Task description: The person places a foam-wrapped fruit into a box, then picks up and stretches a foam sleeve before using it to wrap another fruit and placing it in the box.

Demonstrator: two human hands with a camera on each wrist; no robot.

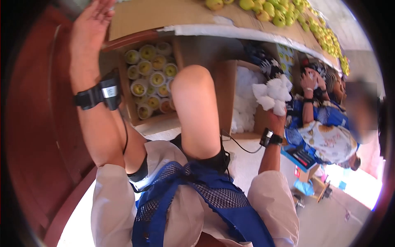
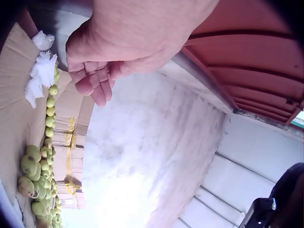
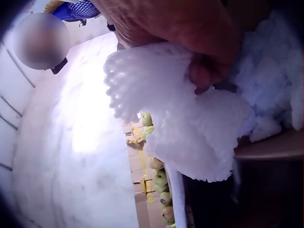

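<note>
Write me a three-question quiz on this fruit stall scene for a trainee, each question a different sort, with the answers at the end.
1. Multiple choice. What does the right hand hold?
A) A roll of tape
B) White foam nets
C) A knife

2. True or false. The left hand is empty, its fingers uncurled.

3. Fill in the blank with "on" or "under". The open box of netted fruit sits ____ the tabletop.

Key: 1. B; 2. True; 3. under
</note>
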